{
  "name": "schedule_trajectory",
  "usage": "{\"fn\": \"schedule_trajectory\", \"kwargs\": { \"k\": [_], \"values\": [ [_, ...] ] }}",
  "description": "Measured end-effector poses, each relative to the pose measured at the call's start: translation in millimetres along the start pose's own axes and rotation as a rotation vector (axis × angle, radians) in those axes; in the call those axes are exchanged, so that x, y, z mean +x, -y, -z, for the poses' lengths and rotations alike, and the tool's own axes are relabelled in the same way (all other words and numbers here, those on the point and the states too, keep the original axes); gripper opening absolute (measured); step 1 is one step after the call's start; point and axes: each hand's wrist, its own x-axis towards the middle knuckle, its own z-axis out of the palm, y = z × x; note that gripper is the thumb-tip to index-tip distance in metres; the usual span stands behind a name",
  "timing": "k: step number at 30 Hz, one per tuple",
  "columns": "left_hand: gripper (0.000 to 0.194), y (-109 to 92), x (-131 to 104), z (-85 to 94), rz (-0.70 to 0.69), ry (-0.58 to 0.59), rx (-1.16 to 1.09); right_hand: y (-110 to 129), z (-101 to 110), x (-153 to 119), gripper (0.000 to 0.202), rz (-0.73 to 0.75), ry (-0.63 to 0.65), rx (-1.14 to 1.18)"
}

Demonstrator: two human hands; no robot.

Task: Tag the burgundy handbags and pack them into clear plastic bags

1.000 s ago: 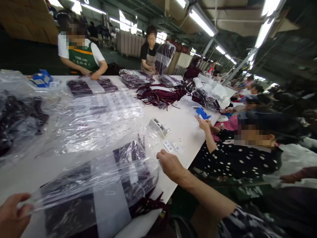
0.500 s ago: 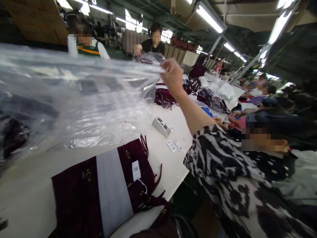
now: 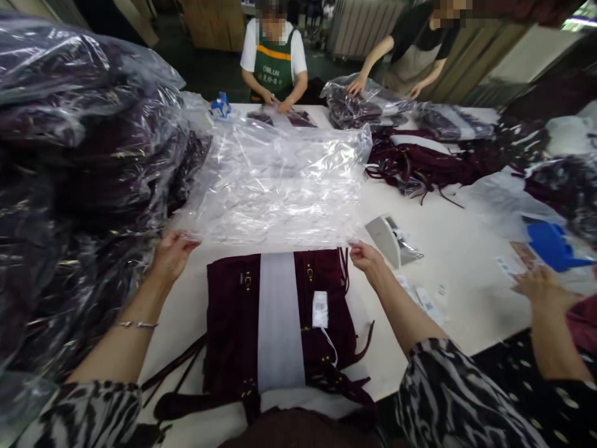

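A clear plastic bag point(image 3: 280, 193) is spread flat above the white table point(image 3: 401, 330). My left hand point(image 3: 172, 254) pinches its near left corner, and my right hand point(image 3: 366, 256) pinches the near right corner. Just below the bag's near edge lies a folded dark maroon garment point(image 3: 233, 323) with small buckles and thin ties. A pale grey strip point(image 3: 280, 320) runs down its middle, and a white tag point(image 3: 320, 309) rests on its right part. Neither hand touches the garment.
Bagged dark garments point(image 3: 116, 143) are piled high at the left. A grey tape dispenser point(image 3: 386, 239) stands to the right, near labels point(image 3: 426, 302). Maroon garments point(image 3: 420, 165) lie further back. Two people work across the table; another person's hand point(image 3: 543, 289) is at the right.
The view has turned left and down. The bag, blurred and raised before, is now spread over the table beyond the garment. My left hand has come into view; my right hand is lower.
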Motion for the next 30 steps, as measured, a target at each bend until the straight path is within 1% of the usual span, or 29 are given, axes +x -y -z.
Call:
{"fn": "schedule_trajectory", "kwargs": {
  "k": [2,4,6,7,8,9,10,11,12,13,14,15,16,17,19,22,24,26,30],
  "values": [
    [0.034,5,7,-1.1,0.029,-0.002,0.061,9,-9,19,0.021,-0.012,-0.01,0.009],
    [0.038,3,18,3.4,0.041,-0.046,0.138,20,-21,36,0.027,-0.013,-0.027,0.02],
    [0.041,3,26,9.5,-0.031,-0.121,0.315,20,-32,49,0.032,0.024,-0.028,0.006],
    [0.041,5,26,11.2,-0.096,-0.156,0.438,14,-37,53,0.036,0.085,-0.03,-0.055],
    [0.041,10,24,11.1,-0.167,-0.181,0.575,4,-40,56,0.04,0.185,-0.038,-0.191],
    [0.042,18,18,8.7,-0.23,-0.186,0.714,-11,-41,59,0.043,0.308,-0.052,-0.383],
    [0.041,28,10,3.9,-0.271,-0.155,0.843,-27,-40,61,0.045,0.43,-0.068,-0.6],
    [0.041,39,0,-3.1,-0.282,-0.09,0.953,-45,-37,64,0.045,0.528,-0.078,-0.802],
    [0.041,52,-10,-11.6,-0.274,-0.006,1.058,-63,-32,67,0.042,0.585,-0.08,-0.958],
    [0.041,65,-21,-20.9,-0.256,0.075,1.152,-79,-27,70,0.04,0.609,-0.07,-1.058],
    [0.04,77,-30,-30.0,-0.232,0.134,1.226,-93,-21,74,0.037,0.609,-0.052,-1.107],
    [0.04,88,-37,-38.1,-0.204,0.164,1.28,-103,-16,78,0.036,0.6,-0.029,-1.13],
    [0.04,98,-42,-44.6,-0.176,0.159,1.311,-110,-11,83,0.034,0.599,-0.008,-1.16],
    [0.04,105,-45,-49.2,-0.152,0.137,1.317,-114,-8,86,0.033,0.602,0.009,-1.187],
    [0.041,113,-44,-52.7,-0.115,0.116,1.274,-116,-4,92,0.031,0.611,0.032,-1.225],
    [0.04,111,-35,-46.6,-0.043,0.158,1.108,-110,-5,93,0.032,0.631,0.048,-1.249],
    [0.036,104,-26,-36.5,0.06,0.19,0.92,-105,-5,90,0.033,0.644,0.069,-1.243],
    [0.035,96,-15,-22.0,0.152,0.201,0.775,-100,-2,86,0.034,0.643,0.115,-1.252],
    [0.034,87,8,9.3,0.335,0.154,0.562,-93,10,87,0.038,0.655,0.264,-1.343]
  ]
}}
